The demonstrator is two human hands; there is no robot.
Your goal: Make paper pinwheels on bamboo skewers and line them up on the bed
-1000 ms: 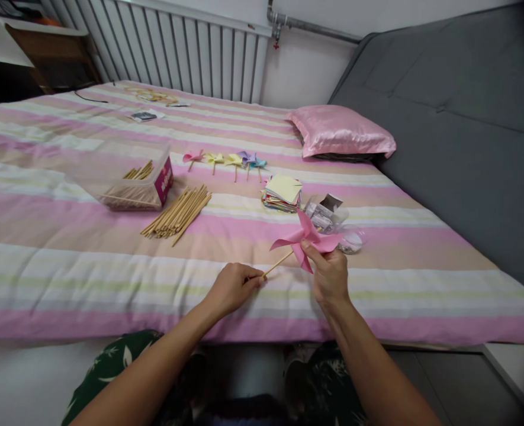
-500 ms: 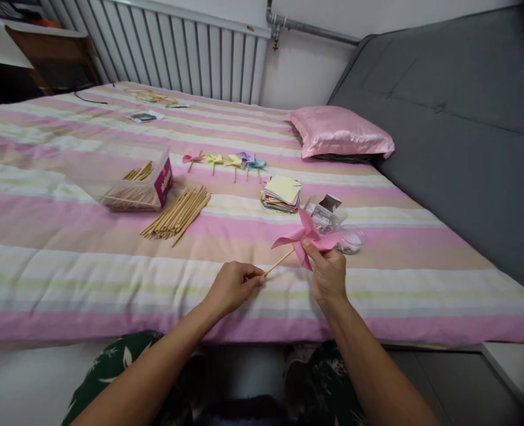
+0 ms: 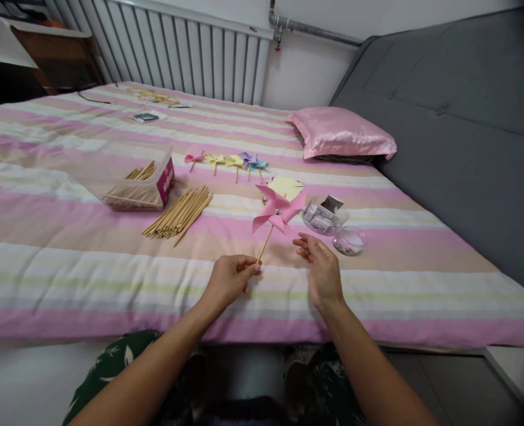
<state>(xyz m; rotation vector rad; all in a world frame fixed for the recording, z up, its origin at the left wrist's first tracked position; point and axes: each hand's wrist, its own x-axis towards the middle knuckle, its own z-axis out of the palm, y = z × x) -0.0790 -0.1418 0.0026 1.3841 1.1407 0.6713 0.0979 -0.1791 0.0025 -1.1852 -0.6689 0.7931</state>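
Note:
Between the fingertips of my left hand (image 3: 232,279) is the wooden stick of a pink paper pinwheel (image 3: 283,219). The pinwheel leans up and to the right, its blades facing me, with a shiny silver pin at the centre. My right hand (image 3: 321,266) is apart from it, to the right and a little below the blades, holding nothing, fingers loosely curved and apart. Behind the blades, partly hidden, sits a stack of square coloured paper (image 3: 286,187) with a yellow sheet on top.
Left lie a pile of wooden sticks (image 3: 184,213) and a clear plastic box (image 3: 140,198) holding more sticks. Several small pinwheels (image 3: 235,161) rest farther back. A clear tub (image 3: 321,218) and a round lid with small metal bits (image 3: 349,241) lie right, near a pink pillow (image 3: 344,133).
My right hand has let go of the pink pinwheel's blades and its fingers have parted. The pinwheel has tipped more upright and moved left, held by my left hand alone.

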